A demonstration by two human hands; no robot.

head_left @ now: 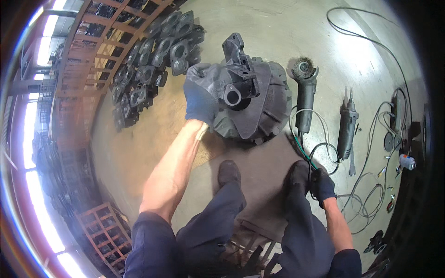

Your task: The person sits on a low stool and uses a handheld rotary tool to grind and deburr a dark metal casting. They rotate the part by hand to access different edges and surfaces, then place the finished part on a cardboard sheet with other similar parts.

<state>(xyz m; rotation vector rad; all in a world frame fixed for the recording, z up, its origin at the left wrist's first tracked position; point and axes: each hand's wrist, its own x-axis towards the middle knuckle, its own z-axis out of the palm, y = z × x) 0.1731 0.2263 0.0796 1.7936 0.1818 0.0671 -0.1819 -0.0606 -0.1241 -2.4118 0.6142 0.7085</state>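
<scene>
Casting [243,76]: one, dark grey, angular, with a round-holed flange at its near end. Place: about 12 o'clock from the person, over the drum [273,109], which is dark, round and ribbed; whether the two touch cannot be told. Long axis: roughly 12 to 6.

Left hand [200,92]: gloved, nearer of the two, closed against the casting's 9 o'clock side, fingertips partly hidden. From it the casting lies at 3 o'clock, just beside the palm.

Right hand [323,186]: gloved, low beside the right boot [299,172], next to the cable [311,178]; fingers look curled, but whether they pinch the cable cannot be told. From it the casting lies at 11 o'clock, well apart.

Containers: cage [89,38], brown slats, at 10 to 11 o'clock; dark pieces inside, kind unclear. Crate [104,229], reddish-brown lattice, toward 9 o'clock; contents too dim to name.

Loose stock: pile [162,51] of dark flanged parts on the floor [218,21], 11 o'clock. Grinder [304,97] with wire brush, 1 o'clock. Slim power tool [346,129], between 1 and 2. Can [407,162], between 2 and 3.
</scene>
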